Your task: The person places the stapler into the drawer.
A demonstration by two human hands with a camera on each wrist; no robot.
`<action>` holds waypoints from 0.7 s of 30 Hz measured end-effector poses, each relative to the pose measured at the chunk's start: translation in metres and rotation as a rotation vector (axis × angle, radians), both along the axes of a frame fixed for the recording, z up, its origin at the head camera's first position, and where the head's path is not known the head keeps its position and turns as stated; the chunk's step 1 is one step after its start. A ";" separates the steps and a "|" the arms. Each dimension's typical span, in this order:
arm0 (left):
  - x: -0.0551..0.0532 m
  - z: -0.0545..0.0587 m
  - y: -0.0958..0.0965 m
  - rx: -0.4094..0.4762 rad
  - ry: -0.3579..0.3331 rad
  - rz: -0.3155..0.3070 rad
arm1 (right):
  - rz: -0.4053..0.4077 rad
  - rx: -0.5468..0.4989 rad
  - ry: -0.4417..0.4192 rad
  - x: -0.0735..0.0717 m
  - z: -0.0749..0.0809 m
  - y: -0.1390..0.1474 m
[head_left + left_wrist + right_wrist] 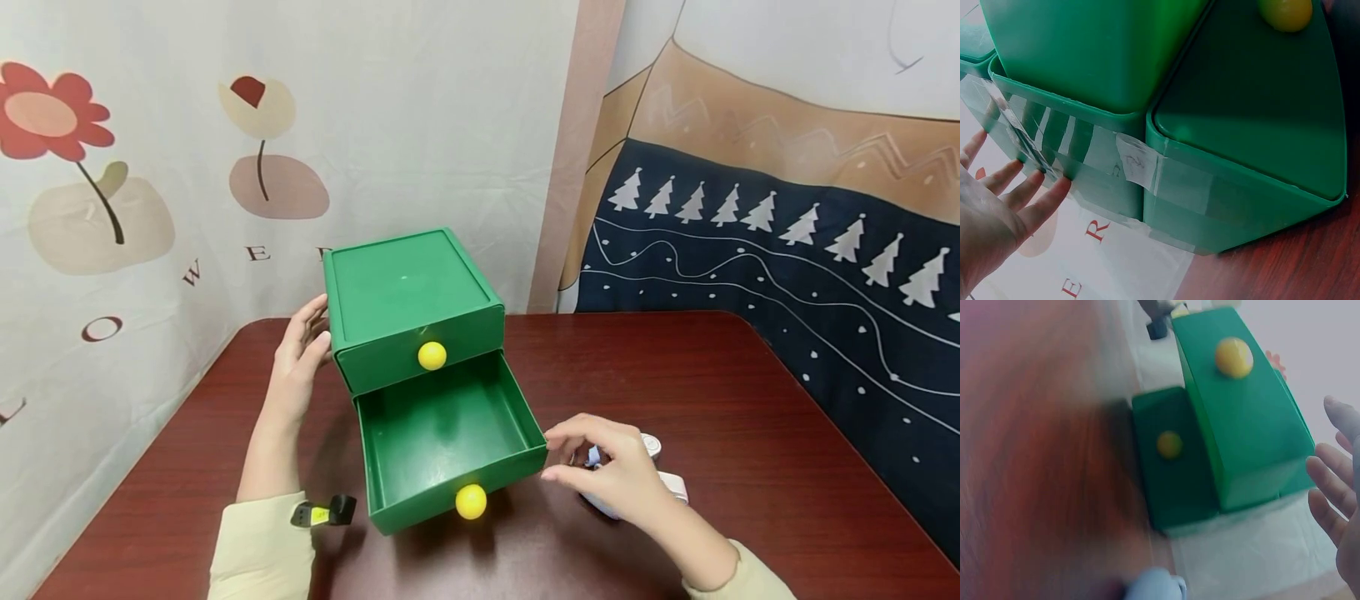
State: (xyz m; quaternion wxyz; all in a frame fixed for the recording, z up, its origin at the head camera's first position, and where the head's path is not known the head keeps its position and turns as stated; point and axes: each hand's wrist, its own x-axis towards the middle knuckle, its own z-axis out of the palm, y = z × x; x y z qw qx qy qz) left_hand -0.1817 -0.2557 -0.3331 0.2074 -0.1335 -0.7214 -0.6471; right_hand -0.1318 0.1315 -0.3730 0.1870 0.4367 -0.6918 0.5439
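A green drawer cabinet (416, 287) stands on the table with round yellow knobs. Its middle drawer (446, 429) is pulled out and has nothing inside; the upper drawer is closed. Below, a closed bottom drawer (1175, 481) shows in the right wrist view. My left hand (296, 350) rests its fingertips against the cabinet's left side, fingers nearly straight and spread in the left wrist view. Beside the pulled-out drawer's front right corner is my right hand (603, 462), fingers loosely bent and thumb apart, fingertips right at the corner. Nothing shows in its grasp.
Partly behind my right hand lies a white and light blue object (673, 485), mostly hidden. A black strap with a yellow label (322, 512) sits at my left wrist. Printed cloths (450, 125) hang behind the reddish-brown table (720, 392). Clear tape (1138, 159) runs along the cabinet's side.
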 end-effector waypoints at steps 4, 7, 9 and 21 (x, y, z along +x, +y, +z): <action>0.000 0.000 0.000 0.004 0.008 -0.005 | -0.064 0.017 0.009 -0.010 0.001 0.014; 0.000 0.000 -0.001 0.005 0.011 -0.008 | -0.109 0.062 -0.024 -0.017 0.001 0.022; 0.000 0.000 -0.001 0.005 0.011 -0.009 | -0.150 0.108 -0.054 -0.022 -0.002 0.027; 0.001 0.000 0.000 0.003 0.000 -0.009 | -0.249 0.399 -0.280 -0.051 -0.033 0.055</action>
